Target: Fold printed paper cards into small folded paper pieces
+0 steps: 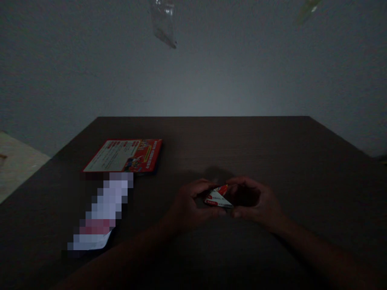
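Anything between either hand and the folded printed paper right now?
Nothing visible is. The folded printed paper sits between the left hand and the right hand, right at their fingertips. The red-and-white leaflet lies off to the left, apart from both hands.

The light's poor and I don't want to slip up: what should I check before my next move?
1. Folded paper between both hands: ok.
2. Left hand at the paper, thumb nearer the camera than fingers: ok.
3. Right hand gripping the paper's right edge firmly: cannot tell.
4. Printed leaflet apart from both hands: ok.
5. Pixelated object identifiable: cannot tell.
6. Light bright enough for fine creases: not ok, dim.
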{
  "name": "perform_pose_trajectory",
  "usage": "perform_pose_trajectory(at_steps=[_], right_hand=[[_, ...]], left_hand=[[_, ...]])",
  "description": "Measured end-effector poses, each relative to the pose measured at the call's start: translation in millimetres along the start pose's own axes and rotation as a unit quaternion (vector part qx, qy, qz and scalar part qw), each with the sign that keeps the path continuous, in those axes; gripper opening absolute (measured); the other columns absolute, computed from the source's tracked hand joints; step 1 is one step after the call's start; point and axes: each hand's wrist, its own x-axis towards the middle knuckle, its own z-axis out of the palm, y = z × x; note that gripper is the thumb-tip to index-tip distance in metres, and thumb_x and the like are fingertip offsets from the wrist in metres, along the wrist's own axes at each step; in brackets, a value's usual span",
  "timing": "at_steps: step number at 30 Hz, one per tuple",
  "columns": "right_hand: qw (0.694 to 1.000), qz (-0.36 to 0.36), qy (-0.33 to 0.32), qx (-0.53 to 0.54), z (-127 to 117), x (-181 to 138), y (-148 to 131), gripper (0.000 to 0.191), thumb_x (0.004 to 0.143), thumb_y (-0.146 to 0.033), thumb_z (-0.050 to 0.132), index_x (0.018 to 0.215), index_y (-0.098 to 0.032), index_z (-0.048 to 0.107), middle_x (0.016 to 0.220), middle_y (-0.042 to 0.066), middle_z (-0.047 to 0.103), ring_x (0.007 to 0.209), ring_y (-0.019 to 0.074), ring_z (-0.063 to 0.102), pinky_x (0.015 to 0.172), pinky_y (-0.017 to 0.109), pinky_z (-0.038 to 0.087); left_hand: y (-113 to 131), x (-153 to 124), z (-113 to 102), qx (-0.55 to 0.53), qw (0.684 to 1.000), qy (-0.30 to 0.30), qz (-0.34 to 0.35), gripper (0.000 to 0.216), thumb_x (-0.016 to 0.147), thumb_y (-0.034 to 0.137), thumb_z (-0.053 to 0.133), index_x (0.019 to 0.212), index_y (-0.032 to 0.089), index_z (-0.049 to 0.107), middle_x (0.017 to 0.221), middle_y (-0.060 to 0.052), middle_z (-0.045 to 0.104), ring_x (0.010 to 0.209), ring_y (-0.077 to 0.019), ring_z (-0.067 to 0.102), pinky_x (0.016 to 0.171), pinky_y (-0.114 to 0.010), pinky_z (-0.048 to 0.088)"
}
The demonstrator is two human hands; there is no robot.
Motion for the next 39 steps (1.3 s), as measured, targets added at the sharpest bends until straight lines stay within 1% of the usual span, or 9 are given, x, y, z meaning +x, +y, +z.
perform_pose_trajectory(at_steps=[4, 9, 14, 17, 20, 24, 29, 32, 39], right_hand=[[1.000, -0.002, 0.010, -0.020, 0.8, -0.4, -1.8, 0.042, 0.054, -0.029, 0.085, 0.091, -0.023, 0.067, 0.071, -0.001, 0.062, 0.065, 0.0127, 0.058, 0.058, 0.023, 0.046], [0.999, -0.034, 0.018, -0.036, -0.4, -0.6, 1.2, 0.041, 0.054, -0.029, 0.084, 0.091, -0.023, 0.067, 0.070, -0.001, 0.061, 0.066, 0.0143, 0.059, 0.059, 0.026, 0.048], [0.995, -0.076, 0.014, -0.067, -0.8, -1.0, -0.7, 0.034, 0.062, -0.027, 0.080, 0.093, -0.023, 0.068, 0.069, -0.001, 0.061, 0.064, 0.0141, 0.059, 0.058, 0.026, 0.048], [0.990, -0.098, 0.020, -0.102, -0.6, -1.2, -3.4, 0.027, 0.065, -0.026, 0.078, 0.090, -0.022, 0.069, 0.068, 0.000, 0.062, 0.063, 0.0136, 0.058, 0.057, 0.026, 0.047], [0.989, -0.103, 0.012, -0.110, -0.5, -1.2, -4.8, 0.023, 0.068, -0.026, 0.076, 0.090, -0.022, 0.069, 0.071, 0.001, 0.063, 0.067, 0.0149, 0.059, 0.058, 0.027, 0.048], [0.987, -0.113, 0.008, -0.111, 0.0, -1.0, -4.7, 0.018, 0.071, -0.025, 0.073, 0.088, -0.021, 0.070, 0.077, 0.004, 0.067, 0.072, 0.0170, 0.061, 0.061, 0.029, 0.050], [0.988, -0.110, -0.010, -0.109, 1.4, -1.3, -6.2, 0.010, 0.075, -0.022, 0.070, 0.085, -0.020, 0.070, 0.079, 0.005, 0.069, 0.072, 0.0165, 0.063, 0.061, 0.027, 0.050], [0.988, -0.108, -0.012, -0.113, 1.8, -1.2, -7.8, 0.009, 0.076, -0.021, 0.069, 0.085, -0.020, 0.071, 0.079, 0.005, 0.070, 0.073, 0.0165, 0.064, 0.060, 0.027, 0.050], [0.988, -0.117, -0.012, -0.105, 2.9, 0.5, -9.6, 0.009, 0.075, -0.021, 0.070, 0.084, -0.020, 0.071, 0.077, 0.005, 0.070, 0.069, 0.0160, 0.064, 0.059, 0.027, 0.050]], left_hand=[[-1.0, -0.6, 0.5, 0.028, 0.999, -0.016, -0.004, 0.045, 0.066, 0.034, 0.076, 0.103, 0.013, 0.065, 0.090, -0.006, 0.063, 0.077, -0.0168, 0.059, 0.067, -0.026, 0.045], [-0.4, -0.3, 0.4, 0.033, 0.999, -0.026, -0.016, 0.038, 0.070, 0.035, 0.073, 0.100, 0.014, 0.066, 0.085, -0.004, 0.062, 0.074, -0.0149, 0.058, 0.065, -0.025, 0.043], [-0.1, -0.6, 0.3, 0.040, 0.999, -0.022, -0.021, 0.024, 0.075, 0.032, 0.068, 0.091, 0.014, 0.066, 0.076, -0.001, 0.058, 0.068, -0.0123, 0.053, 0.061, -0.023, 0.040], [-0.5, -1.1, 0.8, 0.045, 0.998, -0.020, -0.028, 0.025, 0.075, 0.032, 0.067, 0.092, 0.014, 0.066, 0.075, -0.001, 0.057, 0.067, -0.0119, 0.051, 0.059, -0.022, 0.038], [-0.9, -1.8, 1.0, 0.039, 0.999, -0.019, -0.030, 0.027, 0.077, 0.035, 0.065, 0.094, 0.014, 0.065, 0.077, -0.001, 0.057, 0.068, -0.0121, 0.052, 0.059, -0.023, 0.038], [-0.9, -2.2, 1.1, 0.042, 0.998, -0.014, -0.036, 0.025, 0.078, 0.036, 0.063, 0.090, 0.014, 0.066, 0.073, 0.000, 0.056, 0.065, -0.0116, 0.050, 0.058, -0.022, 0.037], [0.4, -1.2, 2.0, 0.037, 0.998, -0.011, -0.048, 0.024, 0.078, 0.036, 0.063, 0.083, 0.013, 0.064, 0.069, 0.001, 0.055, 0.064, -0.0114, 0.050, 0.058, -0.022, 0.037], [1.2, -0.9, 2.2, 0.039, 0.998, -0.005, -0.048, 0.024, 0.077, 0.036, 0.063, 0.080, 0.012, 0.063, 0.067, 0.001, 0.054, 0.063, -0.0111, 0.049, 0.057, -0.022, 0.036], [-0.4, -0.9, 1.5, 0.053, 0.998, -0.009, -0.017, 0.021, 0.078, 0.033, 0.063, 0.083, 0.013, 0.064, 0.071, 0.000, 0.056, 0.064, -0.0109, 0.050, 0.058, -0.022, 0.037]])
